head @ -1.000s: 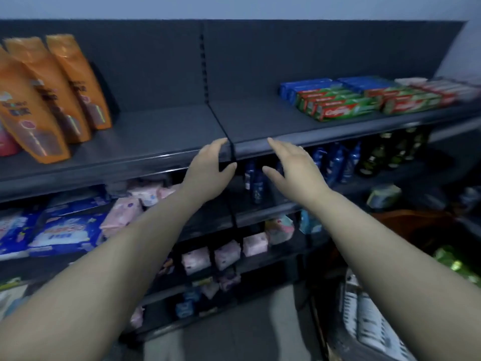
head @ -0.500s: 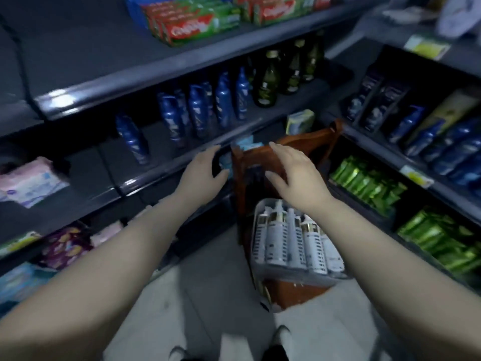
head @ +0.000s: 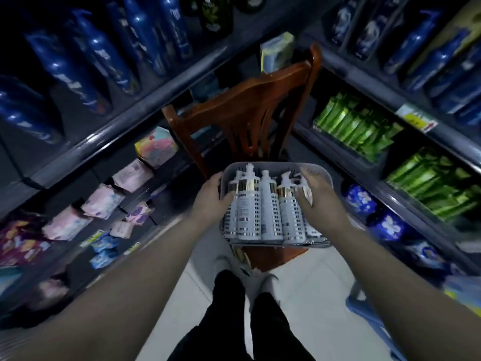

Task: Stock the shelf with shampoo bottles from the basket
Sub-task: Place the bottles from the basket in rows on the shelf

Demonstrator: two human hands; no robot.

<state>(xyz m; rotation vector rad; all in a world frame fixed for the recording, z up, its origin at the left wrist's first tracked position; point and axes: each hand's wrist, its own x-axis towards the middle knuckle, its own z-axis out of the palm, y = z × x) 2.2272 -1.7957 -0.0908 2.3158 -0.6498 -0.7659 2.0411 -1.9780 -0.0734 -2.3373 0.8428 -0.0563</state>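
Here the shampoo bottles lie lengthwise in the basket, pumps toward its far rim, the right hand flat-fingered on the rightmost, the left hand at its left rim, grip unclear.

Both arms bare, stretched forward and converging — left hand palm inward, fingers curled, thumb forward; right hand palm down, fingers nearly straight, thumb angled inward — wrists level.
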